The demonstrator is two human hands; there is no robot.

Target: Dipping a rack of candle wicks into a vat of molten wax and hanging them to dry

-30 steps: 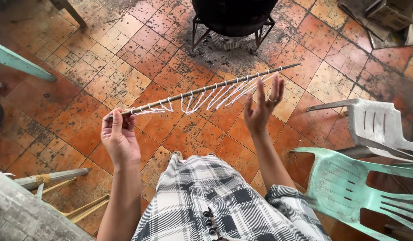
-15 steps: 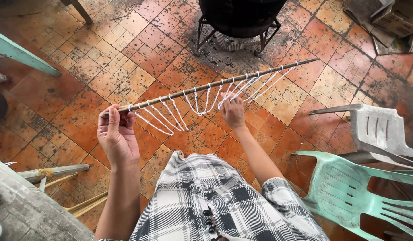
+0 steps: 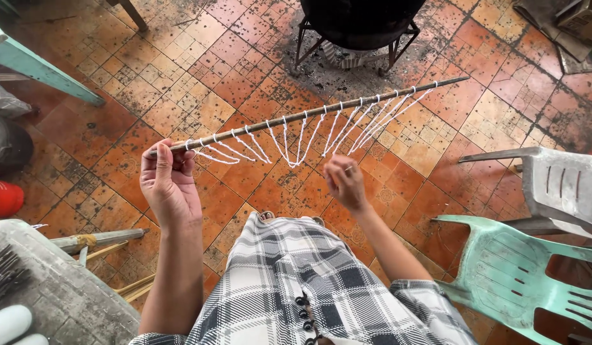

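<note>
Thin wooden stick [image 3: 309,115] strung with white cord loops [image 3: 296,144], long axis running 8 to 2 o'clock. Left hand [image 3: 170,185] pinching its near end; right hand [image 3: 344,182] loosely curled, empty, just below mid-stick, at 6 o'clock from the loops.

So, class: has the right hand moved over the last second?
Yes. The right hand has dropped from beside the stick toward the person's lap, judged against the grey chair, and closed into a loose fist.

L hand [image 3: 170,185] raised, fingers curled – R hand [image 3: 344,182] loosely closed.
</note>
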